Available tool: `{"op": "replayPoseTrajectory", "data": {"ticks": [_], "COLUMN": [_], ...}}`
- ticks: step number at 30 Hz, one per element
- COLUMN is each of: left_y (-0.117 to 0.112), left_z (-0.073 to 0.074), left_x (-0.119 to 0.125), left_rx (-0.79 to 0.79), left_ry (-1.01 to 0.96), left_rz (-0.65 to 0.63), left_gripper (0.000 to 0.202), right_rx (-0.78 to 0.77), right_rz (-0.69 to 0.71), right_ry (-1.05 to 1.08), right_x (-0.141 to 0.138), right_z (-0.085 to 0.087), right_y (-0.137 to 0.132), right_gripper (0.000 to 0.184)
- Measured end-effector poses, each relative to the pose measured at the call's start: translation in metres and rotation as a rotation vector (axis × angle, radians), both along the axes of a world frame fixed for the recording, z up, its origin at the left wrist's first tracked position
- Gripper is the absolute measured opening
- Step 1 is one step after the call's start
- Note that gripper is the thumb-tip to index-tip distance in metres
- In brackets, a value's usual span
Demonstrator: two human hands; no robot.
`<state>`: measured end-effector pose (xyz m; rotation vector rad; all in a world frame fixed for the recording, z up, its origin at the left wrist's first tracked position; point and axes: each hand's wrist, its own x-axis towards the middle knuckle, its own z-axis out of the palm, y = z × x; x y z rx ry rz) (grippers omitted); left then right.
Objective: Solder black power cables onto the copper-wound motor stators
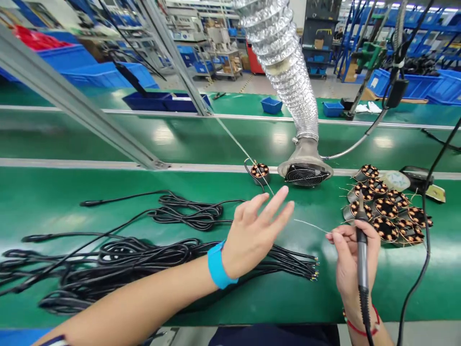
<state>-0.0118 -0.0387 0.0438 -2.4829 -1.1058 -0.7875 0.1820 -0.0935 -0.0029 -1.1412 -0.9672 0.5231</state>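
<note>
My left hand (255,226), with a blue wristband, is over the bench with its fingers spread. A thin solder wire (237,144) slants down from the frame and passes behind its fingertips. My right hand (355,254) is closed around a soldering iron (362,254), tip pointing up. Its thumb and forefinger also pinch the free end of a thin pale wire (311,225). Just beyond the iron tip stands a group of copper-wound motor stators (385,207). One single stator (260,173), with a black cable at it, sits near the bench's back edge.
Coiled black cables (126,259) cover the left of the green bench (281,302), their stripped ends (315,269) pointing right. A fume extractor nozzle (306,168) hangs on a silver duct (288,72). The iron's cord (418,283) loops at right, near a soldering-iron stand (418,179).
</note>
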Motion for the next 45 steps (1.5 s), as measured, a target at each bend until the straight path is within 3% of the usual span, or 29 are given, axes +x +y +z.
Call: {"op": "replayPoseTrajectory", "data": {"ticks": [2, 4, 6, 8, 11, 15, 18, 21, 25, 29, 32, 39, 42, 45], "left_y": [-0.003, 0.0, 0.01, 0.024, 0.044, 0.057, 0.058, 0.059, 0.063, 0.065, 0.067, 0.079, 0.083, 0.081], "left_z": [0.001, 0.0, -0.005, -0.013, -0.028, -0.047, -0.056, -0.059, -0.056, -0.052, -0.05, -0.045, -0.044, -0.045], "left_x": [0.013, 0.025, 0.032, 0.03, 0.017, 0.0, -0.004, -0.001, 0.006, 0.007, 0.004, 0.027, 0.035, 0.026], "left_rx": [-0.063, -0.356, -0.714, -1.018, -1.302, -1.32, -1.353, -1.454, -1.553, -1.529, -1.596, -1.941, -1.911, -1.827], "left_ry": [-0.002, 0.033, 0.038, -0.005, -0.071, -0.222, -0.304, -0.487, -0.788, -0.673, -0.609, -0.886, -0.906, -0.765], "left_rz": [-0.119, -0.343, -0.475, -0.472, -0.314, -0.148, -0.13, -0.133, -0.049, -0.083, -0.167, -0.355, -0.368, -0.308], "left_gripper": [0.031, 0.025, 0.03, 0.033, 0.033, 0.034, 0.034, 0.029, 0.016, 0.018, 0.02, 0.028, 0.031, 0.034], "right_rx": [-0.007, 0.007, 0.025, 0.0, -0.169, -0.352, -0.284, -0.177, -0.088, -0.095, -0.129, -0.161, -0.159, -0.157], "right_rz": [0.027, 0.06, 0.062, 0.0, -0.177, -0.124, -0.092, -0.035, 0.201, 0.385, 0.435, 0.48, 0.41, 0.304], "right_ry": [-0.097, -0.217, -0.349, -0.488, -0.787, -1.379, -1.499, -1.481, -1.41, -1.298, -1.181, -0.95, -0.955, -0.973], "right_x": [-0.004, -0.004, 0.007, 0.033, 0.086, 0.135, 0.136, 0.11, 0.059, 0.028, 0.026, 0.028, 0.029, 0.032], "right_z": [-0.002, -0.003, -0.003, -0.004, -0.009, -0.016, -0.021, -0.024, -0.023, -0.016, -0.016, -0.041, -0.045, -0.043], "right_y": [-0.007, -0.012, -0.011, -0.004, 0.014, 0.034, 0.04, 0.04, 0.032, 0.025, 0.025, 0.032, 0.031, 0.03], "right_gripper": [0.032, 0.03, 0.03, 0.03, 0.028, 0.031, 0.029, 0.024, 0.026, 0.031, 0.041, 0.052, 0.053, 0.053]}}
